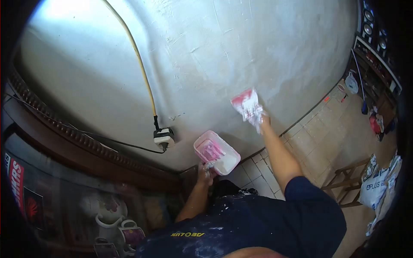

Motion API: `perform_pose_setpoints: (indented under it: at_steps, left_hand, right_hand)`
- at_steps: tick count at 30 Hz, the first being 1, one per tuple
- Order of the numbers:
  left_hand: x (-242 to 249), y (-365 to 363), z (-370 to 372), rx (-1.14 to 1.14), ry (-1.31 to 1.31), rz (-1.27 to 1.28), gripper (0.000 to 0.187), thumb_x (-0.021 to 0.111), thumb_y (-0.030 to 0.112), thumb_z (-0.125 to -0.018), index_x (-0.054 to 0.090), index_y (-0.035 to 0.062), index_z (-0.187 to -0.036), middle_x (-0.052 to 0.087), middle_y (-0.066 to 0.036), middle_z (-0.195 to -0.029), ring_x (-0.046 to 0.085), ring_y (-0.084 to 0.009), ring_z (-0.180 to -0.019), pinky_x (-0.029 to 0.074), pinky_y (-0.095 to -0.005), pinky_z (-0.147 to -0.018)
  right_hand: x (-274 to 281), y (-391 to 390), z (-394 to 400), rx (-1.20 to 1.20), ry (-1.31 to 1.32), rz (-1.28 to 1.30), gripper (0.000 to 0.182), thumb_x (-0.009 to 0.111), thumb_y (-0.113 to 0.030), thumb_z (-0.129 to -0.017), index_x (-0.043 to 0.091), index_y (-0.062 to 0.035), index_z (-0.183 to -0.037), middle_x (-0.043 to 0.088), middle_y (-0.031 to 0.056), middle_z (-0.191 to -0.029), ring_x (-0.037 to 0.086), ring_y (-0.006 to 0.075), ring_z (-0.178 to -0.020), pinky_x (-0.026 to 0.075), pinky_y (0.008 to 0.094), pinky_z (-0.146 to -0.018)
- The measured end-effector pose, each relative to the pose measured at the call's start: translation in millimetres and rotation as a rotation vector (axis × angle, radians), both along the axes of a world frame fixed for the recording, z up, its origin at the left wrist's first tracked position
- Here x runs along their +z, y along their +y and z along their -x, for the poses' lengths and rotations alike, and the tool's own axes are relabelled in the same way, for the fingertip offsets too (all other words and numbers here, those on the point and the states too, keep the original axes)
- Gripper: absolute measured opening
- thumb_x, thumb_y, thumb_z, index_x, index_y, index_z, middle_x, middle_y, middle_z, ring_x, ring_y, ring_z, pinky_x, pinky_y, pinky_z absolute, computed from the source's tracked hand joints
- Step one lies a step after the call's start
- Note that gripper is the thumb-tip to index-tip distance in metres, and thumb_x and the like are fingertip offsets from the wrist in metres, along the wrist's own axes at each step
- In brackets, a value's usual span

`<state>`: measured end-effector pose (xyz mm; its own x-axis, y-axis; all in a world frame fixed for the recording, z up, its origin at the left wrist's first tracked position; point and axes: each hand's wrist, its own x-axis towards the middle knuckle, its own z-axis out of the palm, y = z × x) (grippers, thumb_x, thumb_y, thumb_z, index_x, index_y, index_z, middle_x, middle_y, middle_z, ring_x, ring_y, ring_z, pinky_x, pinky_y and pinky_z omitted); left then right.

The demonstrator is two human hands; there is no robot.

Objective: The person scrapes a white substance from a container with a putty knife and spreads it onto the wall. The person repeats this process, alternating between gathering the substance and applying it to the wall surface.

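My left hand (205,173) grips the near-left corner of a pink plastic tub (235,157). White paste lies inside the tub, and pink shows through on its left side. Higher and to the right, my right hand (264,122) is closed around a putty knife (246,99). White paste smears the knife's wide reddish blade and the fingers holding it; the handle is mostly hidden. The blade overlaps the grey plastered wall (275,51) in this view.
A yellow cable (137,49) runs down the wall to a socket box (164,136) with a black plug lead. Dark carved furniture (60,114) stands left, near white jugs (109,219). At right are a wooden stool (344,180), a white bag (375,189) and a tiled floor (316,142).
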<state>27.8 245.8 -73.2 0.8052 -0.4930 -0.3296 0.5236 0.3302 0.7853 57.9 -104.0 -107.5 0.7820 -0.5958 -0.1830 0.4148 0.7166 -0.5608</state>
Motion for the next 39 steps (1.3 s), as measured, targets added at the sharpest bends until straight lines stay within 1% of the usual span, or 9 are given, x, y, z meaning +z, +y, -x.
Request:
perform_pose_setpoints:
  at_steps: [4, 8, 11, 15, 20, 26, 32, 34, 39]
  left_hand:
    - [40.5, -16.5, 3.3, 0.052, -0.009, -0.058, 0.043, 0.056, 0.012, -0.076, 0.044, 0.0044, -0.116, 0.059, -0.009, -0.098, 0.063, -0.0231, -0.083, 0.056, -0.0397, -0.066]
    - [7.0, -30.7, -13.6, 0.027, -0.137, 0.008, 0.039, 0.059, 0.008, -0.074, 0.046, 0.0027, -0.110, 0.059, -0.009, -0.096, 0.063, -0.0217, -0.081, 0.056, -0.0396, -0.066]
    - [25.0, -47.3, -6.4, 0.001, -0.100, 0.015, 0.037, 0.059, 0.007, -0.073, 0.047, 0.0010, -0.107, 0.059, -0.009, -0.096, 0.063, -0.0212, -0.080, 0.056, -0.0374, -0.067]
    - [36.8, -52.7, 0.7, -0.031, -0.157, 0.092, 0.034, 0.059, 0.005, -0.073, 0.049, 0.0000, -0.105, 0.059, -0.007, -0.090, 0.062, -0.0183, -0.076, 0.054, -0.0317, -0.067]
    - [36.6, -47.8, 0.6, 0.064, -0.177, 0.110, 0.029, 0.060, 0.009, -0.075, 0.052, 0.0026, -0.102, 0.058, -0.003, -0.085, 0.059, -0.0124, -0.071, 0.050, -0.0270, -0.059]
    - [40.0, -32.7, 2.8, 0.183, -0.142, 0.148, 0.030, 0.062, 0.013, -0.072, 0.053, 0.0080, -0.100, 0.057, -0.001, -0.080, 0.056, -0.0119, -0.062, 0.048, -0.0260, -0.052]
    - [41.2, -30.5, -0.6, 0.217, -0.133, 0.158, 0.033, 0.063, 0.013, -0.070, 0.050, 0.0108, -0.100, 0.055, -0.001, -0.073, 0.054, -0.0116, -0.054, 0.047, -0.0264, -0.046]
    - [37.2, -33.0, -1.0, 0.228, -0.092, 0.157, 0.033, 0.063, 0.012, -0.070, 0.050, 0.0111, -0.101, 0.055, -0.001, -0.073, 0.053, -0.0114, -0.053, 0.047, -0.0265, -0.045]
    - [25.7, -32.7, -5.3, 0.223, -0.103, 0.161, 0.030, 0.062, 0.012, -0.071, 0.049, 0.0113, -0.098, 0.055, 0.000, -0.075, 0.052, -0.0107, -0.053, 0.047, -0.0259, -0.044]
  right_hand:
    - [-44.3, 54.8, 64.0, 0.116, 0.068, -0.258, 0.022, 0.057, -0.023, -0.085, 0.058, -0.0085, -0.102, 0.061, 0.0038, -0.087, 0.060, 0.0158, -0.076, 0.051, 0.0248, -0.066]
    - [12.2, 81.8, 117.1, 0.511, -0.694, -0.733, 0.021, 0.064, -0.018, -0.080, 0.051, -0.0081, -0.094, 0.047, -0.0015, -0.068, 0.050, 0.0086, -0.061, 0.046, 0.0204, -0.053]
    - [51.8, 79.1, 119.4, 0.644, -0.936, -0.666, 0.031, 0.072, -0.018, -0.073, 0.050, -0.0085, -0.092, 0.050, -0.0011, -0.070, 0.051, 0.0086, -0.061, 0.045, 0.0202, -0.053]
    - [102.6, 63.7, 109.7, 0.728, -1.003, -0.623, 0.023, 0.062, -0.026, -0.082, 0.050, -0.0082, -0.091, 0.049, -0.0001, -0.068, 0.050, 0.0104, -0.059, 0.043, 0.0211, -0.050]
    - [227.1, 4.2, 69.2, 0.386, -0.547, 0.001, 0.017, 0.057, -0.024, -0.088, 0.054, -0.0108, -0.098, 0.055, -0.0030, -0.077, 0.052, 0.0107, -0.063, 0.044, 0.0217, -0.053]
    - [411.3, -33.3, 1.0, -0.024, -0.567, 0.326, 0.025, 0.056, -0.015, -0.087, 0.053, -0.0078, -0.111, 0.056, 0.0037, -0.104, 0.055, 0.0139, -0.096, 0.050, 0.0237, -0.076]
    - [506.9, -53.2, -50.1, -0.025, -0.465, 0.393, 0.016, 0.057, -0.014, -0.085, 0.056, -0.0052, -0.099, 0.061, 0.0046, -0.090, 0.061, 0.0166, -0.077, 0.053, 0.0248, -0.065]
    - [506.3, -54.0, -62.1, -0.126, -0.353, 0.322, 0.018, 0.057, -0.014, -0.085, 0.056, -0.0039, -0.101, 0.061, 0.0056, -0.092, 0.061, 0.0162, -0.078, 0.053, 0.0263, -0.063]
    - [353.5, -126.8, -110.2, -0.301, -0.089, 0.412, 0.018, 0.057, -0.011, -0.085, 0.059, 0.0029, -0.095, 0.062, 0.0100, -0.083, 0.062, 0.0202, -0.066, 0.053, 0.0295, -0.057]
